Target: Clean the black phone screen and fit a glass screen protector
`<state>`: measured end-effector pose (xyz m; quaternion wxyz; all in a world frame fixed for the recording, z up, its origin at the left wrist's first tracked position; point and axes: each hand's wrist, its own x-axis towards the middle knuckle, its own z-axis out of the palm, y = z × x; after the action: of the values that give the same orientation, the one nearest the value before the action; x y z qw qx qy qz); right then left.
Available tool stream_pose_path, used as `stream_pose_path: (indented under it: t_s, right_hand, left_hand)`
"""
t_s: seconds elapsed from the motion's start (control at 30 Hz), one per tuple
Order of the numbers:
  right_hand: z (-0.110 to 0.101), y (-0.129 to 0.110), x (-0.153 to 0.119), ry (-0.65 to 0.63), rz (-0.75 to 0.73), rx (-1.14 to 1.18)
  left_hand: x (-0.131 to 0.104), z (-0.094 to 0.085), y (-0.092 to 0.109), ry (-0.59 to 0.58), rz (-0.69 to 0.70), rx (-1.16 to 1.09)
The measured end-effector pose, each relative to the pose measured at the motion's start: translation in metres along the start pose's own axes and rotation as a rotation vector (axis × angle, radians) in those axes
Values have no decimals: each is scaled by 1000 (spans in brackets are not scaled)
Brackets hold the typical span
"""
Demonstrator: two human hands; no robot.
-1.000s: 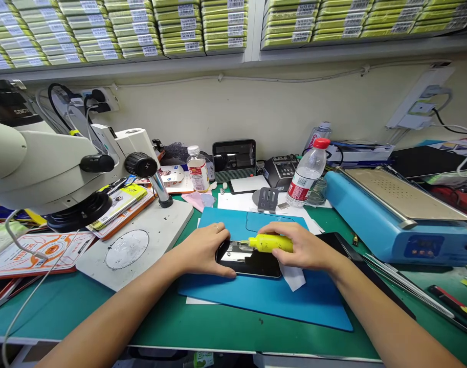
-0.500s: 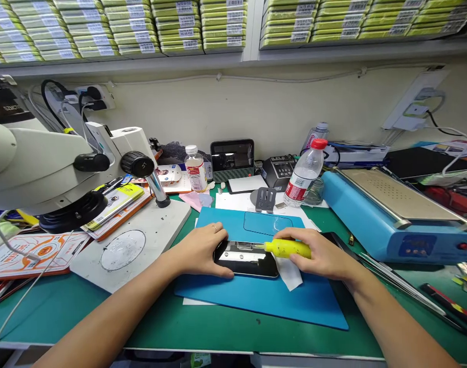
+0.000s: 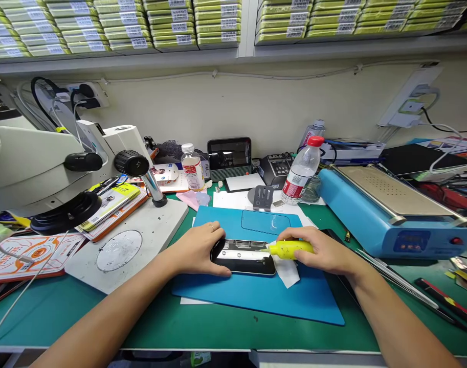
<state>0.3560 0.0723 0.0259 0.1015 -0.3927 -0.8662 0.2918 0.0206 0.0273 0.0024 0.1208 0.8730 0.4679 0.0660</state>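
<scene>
A black phone-like device (image 3: 243, 258) with a silvery strip lies on the blue mat (image 3: 256, 301). My left hand (image 3: 200, 249) is wrapped round its left end, thumb along the near edge and a ring on one finger. My right hand (image 3: 319, 249) grips a small yellow bottle (image 3: 289, 250), whose thin tip points left at the device's upper right part; whether it touches cannot be made out. Beneath the bottle is a white tissue (image 3: 287, 273). A clear, dark-rimmed glass sheet (image 3: 266, 222) lies on the mat behind the device.
On the left stands a microscope (image 3: 37, 168) with a pale base (image 3: 156, 225). A red-capped bottle (image 3: 302, 171) and a small screen (image 3: 229, 153) stand behind the mat. To the right are a blue machine (image 3: 382, 225) and tweezers (image 3: 402, 283).
The yellow bottle and my right hand have shifted slightly right relative to the device. My left hand keeps its hold. The whole view has shifted a little.
</scene>
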Motion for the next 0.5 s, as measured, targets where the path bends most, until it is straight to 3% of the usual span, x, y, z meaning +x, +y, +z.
stream_pose_path:
  t_s: [0.5]
  right_hand:
    - [-1,-1,1,-10,36,-12]
  left_hand:
    - [0,-1,0,-19,-18,31]
